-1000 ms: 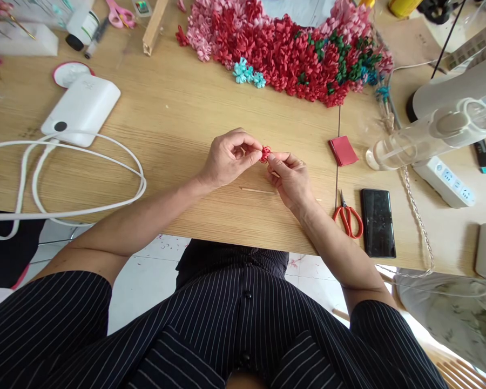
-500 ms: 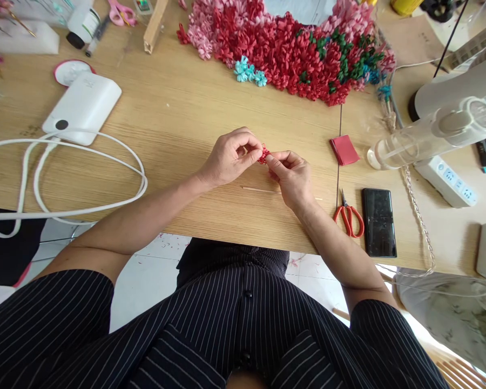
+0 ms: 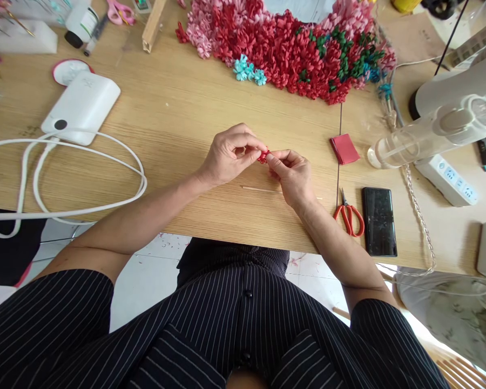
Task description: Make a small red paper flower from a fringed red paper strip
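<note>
Between my two hands, above the wooden table, is a small red fabric flower (image 3: 263, 156), partly hidden by fingertips. My left hand (image 3: 233, 153) pinches its petals from the left with thumb and forefinger. From the right, my right hand (image 3: 290, 172) grips the flower between thumb and curled fingers. A thin wooden stick (image 3: 260, 189) lies on the table below the hands, its right part passing behind my right hand. Farther right are a folded red cloth square (image 3: 345, 149) and red-handled scissors (image 3: 349, 217).
A heap of red, pink and green fabric flowers (image 3: 283, 51) spreads across the back, with light-blue flowers (image 3: 249, 70) at its front. A white power bank (image 3: 83, 108) with a looped cable lies left. At right are a phone (image 3: 379, 221), a clear bottle (image 3: 429, 132) and a power strip (image 3: 446, 181).
My left fingertips have shifted slightly right, over the top of the red flower. My right hand stays nearly still, keeping its grip.
</note>
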A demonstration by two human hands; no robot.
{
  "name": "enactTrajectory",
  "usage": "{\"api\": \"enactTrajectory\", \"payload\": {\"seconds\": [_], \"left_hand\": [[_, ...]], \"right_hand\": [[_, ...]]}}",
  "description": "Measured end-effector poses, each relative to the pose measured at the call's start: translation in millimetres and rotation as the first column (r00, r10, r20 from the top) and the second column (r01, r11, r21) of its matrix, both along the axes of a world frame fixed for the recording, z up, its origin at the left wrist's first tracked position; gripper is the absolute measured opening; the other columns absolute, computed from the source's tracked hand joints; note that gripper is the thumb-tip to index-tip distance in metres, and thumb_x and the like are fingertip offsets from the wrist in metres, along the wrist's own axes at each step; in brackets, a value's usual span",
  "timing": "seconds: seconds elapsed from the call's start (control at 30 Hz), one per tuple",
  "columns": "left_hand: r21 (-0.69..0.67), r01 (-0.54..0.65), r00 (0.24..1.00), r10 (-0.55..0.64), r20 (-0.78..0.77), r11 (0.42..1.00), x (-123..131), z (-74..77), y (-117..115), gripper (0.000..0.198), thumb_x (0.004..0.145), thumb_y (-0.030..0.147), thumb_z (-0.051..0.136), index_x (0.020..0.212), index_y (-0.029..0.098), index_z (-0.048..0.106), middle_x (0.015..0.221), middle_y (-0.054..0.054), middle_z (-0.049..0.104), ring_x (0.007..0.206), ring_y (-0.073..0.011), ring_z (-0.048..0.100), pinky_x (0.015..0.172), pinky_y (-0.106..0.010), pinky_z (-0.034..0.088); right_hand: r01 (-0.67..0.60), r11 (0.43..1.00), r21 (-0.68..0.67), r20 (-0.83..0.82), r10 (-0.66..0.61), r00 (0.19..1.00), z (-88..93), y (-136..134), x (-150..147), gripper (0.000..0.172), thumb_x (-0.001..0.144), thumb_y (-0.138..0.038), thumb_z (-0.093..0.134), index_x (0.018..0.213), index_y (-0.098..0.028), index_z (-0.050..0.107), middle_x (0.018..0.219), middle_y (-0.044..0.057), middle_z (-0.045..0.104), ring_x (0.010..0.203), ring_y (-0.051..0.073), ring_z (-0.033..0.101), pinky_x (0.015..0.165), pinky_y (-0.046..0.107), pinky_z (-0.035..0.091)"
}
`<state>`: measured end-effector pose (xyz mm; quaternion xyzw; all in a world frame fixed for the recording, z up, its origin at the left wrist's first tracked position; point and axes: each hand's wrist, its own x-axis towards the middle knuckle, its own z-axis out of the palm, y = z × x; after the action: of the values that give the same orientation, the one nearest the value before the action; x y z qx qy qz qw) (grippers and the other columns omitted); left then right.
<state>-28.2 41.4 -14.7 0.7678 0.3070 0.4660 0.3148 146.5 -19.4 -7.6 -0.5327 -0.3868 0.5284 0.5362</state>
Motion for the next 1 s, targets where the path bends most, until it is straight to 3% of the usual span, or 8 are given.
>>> {"api": "enactTrajectory", "payload": {"seconds": [0.2,0.37,0.57,0.77,1.0], "left_hand": [[0.218,0.040,0.985,-0.002,-0.172,0.975,-4.1,-1.0,4.2,0.019,0.100,0.036,0.064,0.094,0.026,0.079,0.091,-0.001,0.069,0.082,-0.0131,0.066,0.081,-0.033,0.058],[0.204,0.002,0.978,0.041,-0.205,0.979,-5.6,-1.8,6.7,0.021,0.096,0.039,0.066,0.089,0.022,0.075,0.093,-0.003,0.069,0.085,-0.0165,0.067,0.086,-0.039,0.060],[0.173,-0.009,0.990,0.033,-0.136,0.985,-6.2,1.0,5.2,0.020,0.100,0.039,0.063,0.095,0.023,0.074,0.091,-0.004,0.071,0.077,-0.0150,0.066,0.082,-0.036,0.061],[0.233,0.031,0.988,0.006,-0.156,0.972,-5.6,-0.9,4.2,0.021,0.100,0.042,0.063,0.102,0.025,0.075,0.097,-0.003,0.071,0.089,-0.0174,0.069,0.091,-0.041,0.060],[0.194,-0.016,0.988,0.045,-0.146,0.981,-5.4,-1.8,3.6,0.015,0.097,0.038,0.069,0.100,0.024,0.072,0.091,-0.002,0.072,0.082,-0.0159,0.067,0.091,-0.039,0.060]], "right_hand": [[0.022,1.000,0.018,0.051,-0.023,0.998,2.2,-1.0,-0.3,0.050,0.061,-0.066,0.094,0.075,-0.023,0.069,0.072,-0.003,0.068,0.063,0.008,0.054,0.058,0.024,0.046],[0.043,0.998,0.055,0.115,-0.049,0.992,0.8,0.0,1.1,0.049,0.064,-0.066,0.092,0.076,-0.023,0.070,0.074,-0.003,0.068,0.064,0.008,0.055,0.061,0.026,0.049],[0.043,0.990,0.138,0.185,-0.068,0.980,1.7,0.0,0.9,0.050,0.068,-0.069,0.089,0.078,-0.023,0.071,0.077,-0.002,0.072,0.065,0.009,0.057,0.063,0.027,0.049],[0.035,0.984,0.175,0.243,-0.078,0.967,3.2,-1.6,0.3,0.048,0.071,-0.068,0.087,0.078,-0.023,0.071,0.078,-0.002,0.072,0.065,0.009,0.057,0.063,0.028,0.047],[0.059,0.978,0.202,0.255,-0.111,0.960,2.1,-1.7,0.8,0.044,0.074,-0.065,0.086,0.078,-0.024,0.071,0.077,-0.002,0.071,0.066,0.010,0.058,0.064,0.029,0.046]]}}
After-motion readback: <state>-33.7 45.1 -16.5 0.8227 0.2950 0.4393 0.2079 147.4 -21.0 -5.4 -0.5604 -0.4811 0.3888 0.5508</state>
